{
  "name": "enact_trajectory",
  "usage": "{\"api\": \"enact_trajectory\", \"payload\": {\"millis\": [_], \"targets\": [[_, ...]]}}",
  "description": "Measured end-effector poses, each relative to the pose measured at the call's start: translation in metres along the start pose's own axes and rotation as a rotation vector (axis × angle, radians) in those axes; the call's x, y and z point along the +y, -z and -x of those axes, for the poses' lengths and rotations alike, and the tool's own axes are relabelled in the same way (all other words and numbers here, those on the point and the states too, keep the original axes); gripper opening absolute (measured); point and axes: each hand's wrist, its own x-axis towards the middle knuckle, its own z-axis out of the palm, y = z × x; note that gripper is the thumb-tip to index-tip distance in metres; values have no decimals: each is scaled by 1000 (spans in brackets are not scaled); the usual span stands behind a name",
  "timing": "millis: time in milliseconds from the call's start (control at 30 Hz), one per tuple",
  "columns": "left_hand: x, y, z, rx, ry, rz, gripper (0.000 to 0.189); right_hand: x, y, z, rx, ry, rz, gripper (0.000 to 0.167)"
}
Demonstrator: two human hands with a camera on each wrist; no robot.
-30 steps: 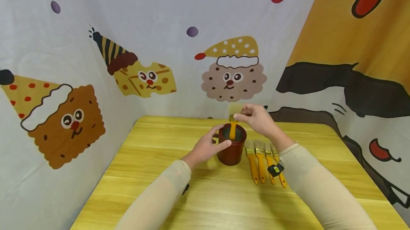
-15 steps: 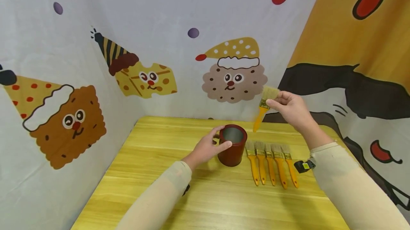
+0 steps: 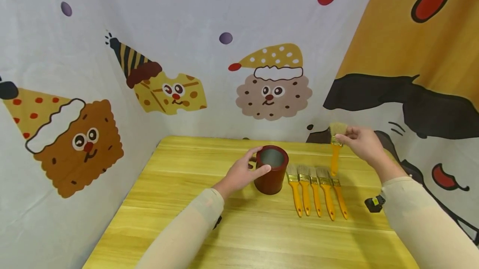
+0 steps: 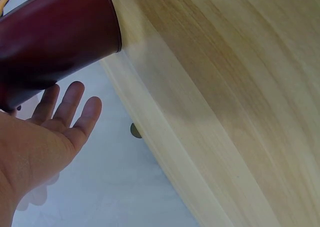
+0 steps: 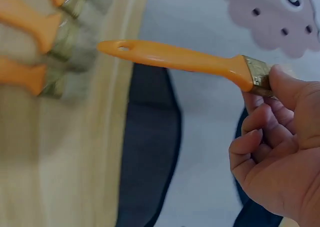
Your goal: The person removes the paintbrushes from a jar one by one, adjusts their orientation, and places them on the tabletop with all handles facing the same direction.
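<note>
A dark red mug [image 3: 268, 182] with a grey inside stands upright on the table; nothing shows inside it. My left hand [image 3: 241, 173] steadies it from the left, thumb at the front rim and forefinger at the back near the handle. In the left wrist view, three other fingers of that hand [image 4: 55, 132] extend beside the mug [image 4: 60, 32]. Over the table's back right, my right hand [image 3: 362, 143] pinches a paintbrush [image 3: 335, 159] by its metal band, bristles up, orange handle hanging down. In the right wrist view the handle [image 5: 170, 56] shows whole; the bristles are mostly hidden.
Several similar paintbrushes [image 3: 305, 196] lie side by side right of the mug, bristles toward the back. The wooden table [image 3: 239, 235] ends at a white cartoon-printed curtain [image 3: 187, 11] behind and on both sides.
My right hand has lifted the paintbrush out of the mug, carried it right, then lowered it over the table's back right. The left hand has stayed at the mug.
</note>
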Motion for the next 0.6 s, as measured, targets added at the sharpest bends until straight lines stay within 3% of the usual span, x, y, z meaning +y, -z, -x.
{"api": "enact_trajectory", "payload": {"millis": [167, 400, 600], "targets": [[-1, 0, -1, 2, 1, -4, 77, 30, -1, 1, -103, -73, 53, 86], [-2, -1, 1, 3, 8, -11, 76, 72, -5, 1, -210, -96, 147, 86], [-1, 0, 1, 5, 9, -12, 78, 97, -14, 5, -297, -130, 147, 89]]}}
